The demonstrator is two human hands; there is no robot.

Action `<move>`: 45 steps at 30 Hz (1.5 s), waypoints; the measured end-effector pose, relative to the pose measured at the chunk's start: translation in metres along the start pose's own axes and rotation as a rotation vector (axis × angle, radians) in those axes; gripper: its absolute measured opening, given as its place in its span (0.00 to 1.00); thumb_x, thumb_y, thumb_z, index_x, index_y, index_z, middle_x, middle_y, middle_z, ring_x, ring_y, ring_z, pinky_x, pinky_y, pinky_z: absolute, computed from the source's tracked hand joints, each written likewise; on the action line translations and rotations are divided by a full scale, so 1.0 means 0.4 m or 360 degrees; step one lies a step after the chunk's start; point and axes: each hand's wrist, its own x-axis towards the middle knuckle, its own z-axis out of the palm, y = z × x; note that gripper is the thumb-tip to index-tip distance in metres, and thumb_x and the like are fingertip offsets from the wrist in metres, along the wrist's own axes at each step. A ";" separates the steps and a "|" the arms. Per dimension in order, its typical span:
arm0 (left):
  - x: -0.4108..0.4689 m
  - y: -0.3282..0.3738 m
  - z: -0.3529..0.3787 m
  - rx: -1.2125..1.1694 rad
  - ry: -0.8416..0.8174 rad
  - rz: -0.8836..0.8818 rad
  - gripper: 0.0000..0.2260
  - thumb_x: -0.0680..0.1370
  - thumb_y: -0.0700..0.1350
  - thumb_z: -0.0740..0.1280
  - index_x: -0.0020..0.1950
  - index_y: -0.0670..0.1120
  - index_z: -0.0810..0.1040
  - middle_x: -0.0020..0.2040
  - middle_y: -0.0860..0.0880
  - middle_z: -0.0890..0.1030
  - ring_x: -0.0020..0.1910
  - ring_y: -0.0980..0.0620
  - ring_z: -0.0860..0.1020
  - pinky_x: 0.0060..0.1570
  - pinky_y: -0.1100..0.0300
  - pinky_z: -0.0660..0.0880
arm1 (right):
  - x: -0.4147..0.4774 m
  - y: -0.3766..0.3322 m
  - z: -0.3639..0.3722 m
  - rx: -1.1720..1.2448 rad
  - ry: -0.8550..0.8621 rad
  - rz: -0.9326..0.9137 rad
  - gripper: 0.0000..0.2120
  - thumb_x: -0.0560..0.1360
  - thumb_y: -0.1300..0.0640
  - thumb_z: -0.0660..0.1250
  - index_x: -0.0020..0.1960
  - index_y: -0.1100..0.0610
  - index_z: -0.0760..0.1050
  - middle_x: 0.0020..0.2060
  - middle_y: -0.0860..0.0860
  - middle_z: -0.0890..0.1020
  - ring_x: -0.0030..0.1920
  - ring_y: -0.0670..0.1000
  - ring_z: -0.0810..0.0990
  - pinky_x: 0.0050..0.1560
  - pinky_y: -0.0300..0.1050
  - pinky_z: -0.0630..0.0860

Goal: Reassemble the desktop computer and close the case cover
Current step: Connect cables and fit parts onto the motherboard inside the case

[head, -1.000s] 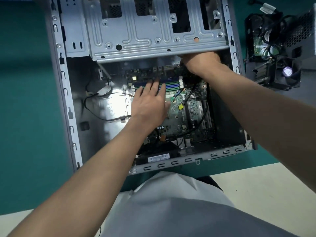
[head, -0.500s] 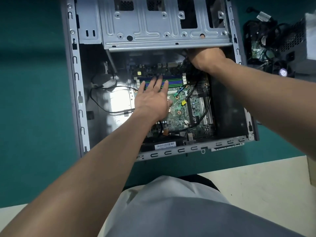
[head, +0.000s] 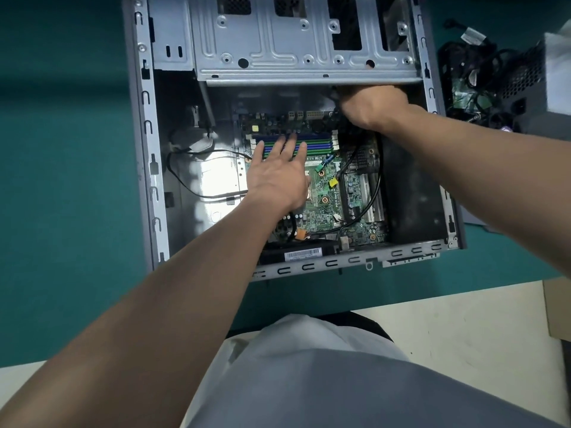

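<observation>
An open grey computer case [head: 145, 156] lies on its side on the green table, cover off. A green motherboard [head: 327, 208] sits inside it. My left hand [head: 278, 177] lies flat on the board, its straight fingers over the blue and green memory slots [head: 318, 143]. My right hand [head: 370, 106] reaches under the drive cage [head: 296, 60] at the case's far right corner, fingers curled around a black cable [head: 335, 98]. The fingertips are hidden under the cage. More black cables [head: 370, 196] loop over the board's right side.
A power supply with a bundle of black wires and a fan [head: 500, 81] lies on the table right of the case. A thin black wire [head: 191, 186] crosses the bare case floor at the left. The green table [head: 61, 180] ends at a pale floor near me.
Both hands stay at the same spots inside the case. The view has shifted, so the case appears slightly further right and higher.
</observation>
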 end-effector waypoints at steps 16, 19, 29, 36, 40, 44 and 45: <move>-0.004 0.001 -0.005 0.0043 0.0013 -0.0004 0.28 0.83 0.56 0.50 0.80 0.50 0.44 0.80 0.49 0.42 0.78 0.50 0.42 0.75 0.45 0.39 | 0.002 0.009 -0.004 -0.0012 -0.0091 -0.0019 0.28 0.79 0.35 0.45 0.73 0.47 0.62 0.71 0.56 0.69 0.69 0.64 0.68 0.65 0.63 0.65; -0.006 0.002 -0.006 0.0063 0.0013 -0.0008 0.28 0.83 0.56 0.50 0.80 0.49 0.45 0.80 0.49 0.43 0.78 0.50 0.43 0.75 0.45 0.38 | 0.008 0.010 -0.005 0.0042 -0.0176 -0.0028 0.30 0.79 0.35 0.44 0.76 0.48 0.58 0.74 0.57 0.65 0.71 0.64 0.64 0.69 0.63 0.62; -0.005 0.002 -0.006 0.0066 0.0020 -0.0006 0.28 0.83 0.57 0.49 0.80 0.49 0.45 0.80 0.49 0.44 0.78 0.50 0.43 0.75 0.44 0.39 | -0.002 0.004 -0.010 0.0096 -0.0093 -0.0038 0.26 0.80 0.38 0.48 0.73 0.50 0.64 0.71 0.58 0.69 0.68 0.64 0.69 0.67 0.62 0.67; -0.002 0.002 -0.005 0.0053 0.0027 -0.0018 0.28 0.83 0.57 0.49 0.80 0.49 0.45 0.80 0.49 0.44 0.78 0.51 0.43 0.75 0.45 0.38 | -0.005 0.000 -0.013 0.0048 -0.0126 -0.0076 0.24 0.82 0.42 0.47 0.73 0.50 0.62 0.72 0.57 0.67 0.71 0.63 0.65 0.69 0.63 0.63; -0.002 0.002 -0.005 0.0043 0.0045 -0.0012 0.28 0.83 0.57 0.49 0.80 0.50 0.46 0.80 0.49 0.45 0.78 0.51 0.44 0.74 0.45 0.38 | -0.008 0.005 -0.013 0.0117 -0.0079 -0.0001 0.24 0.82 0.44 0.49 0.75 0.52 0.61 0.72 0.59 0.67 0.69 0.65 0.67 0.68 0.61 0.65; -0.003 0.004 -0.005 0.0050 0.0039 -0.0012 0.27 0.83 0.57 0.49 0.80 0.50 0.46 0.80 0.50 0.45 0.78 0.51 0.44 0.74 0.45 0.38 | -0.015 0.002 -0.017 0.0058 -0.0092 -0.0017 0.23 0.82 0.45 0.47 0.73 0.52 0.63 0.71 0.59 0.68 0.69 0.65 0.68 0.66 0.61 0.66; -0.004 0.004 -0.005 0.0053 0.0038 -0.0012 0.27 0.83 0.57 0.49 0.80 0.50 0.46 0.80 0.50 0.45 0.78 0.51 0.44 0.74 0.45 0.38 | -0.017 0.000 -0.017 0.0047 -0.0068 -0.0038 0.23 0.82 0.44 0.48 0.72 0.52 0.65 0.70 0.58 0.70 0.67 0.64 0.69 0.64 0.60 0.67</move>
